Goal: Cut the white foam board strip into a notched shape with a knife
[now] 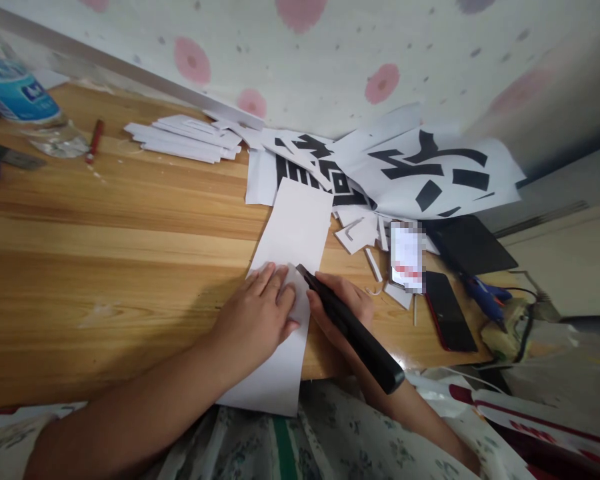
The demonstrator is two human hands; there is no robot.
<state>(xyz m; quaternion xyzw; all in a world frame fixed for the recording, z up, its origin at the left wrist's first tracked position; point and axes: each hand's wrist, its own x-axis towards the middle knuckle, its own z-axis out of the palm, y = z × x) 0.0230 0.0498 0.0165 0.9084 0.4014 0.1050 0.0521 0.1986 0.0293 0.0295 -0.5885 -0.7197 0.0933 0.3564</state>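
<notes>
A long white sheet of paper (293,240) lies on the wooden table (105,227) and hangs over its near edge. My left hand (257,310) lies flat on the sheet, fingers stretched out, pressing it down. My right hand (345,303) is closed round a black utility knife (353,330), whose tip touches the paper just beside my left fingertips.
Printed sheets with big black characters (430,170) and paper offcuts (360,230) lie at the back right. White strips (185,137) are stacked further left. A phone (447,310), a black tablet (473,243), a blue tool (487,297), a water bottle (25,100) and a red pen (95,140) stand around.
</notes>
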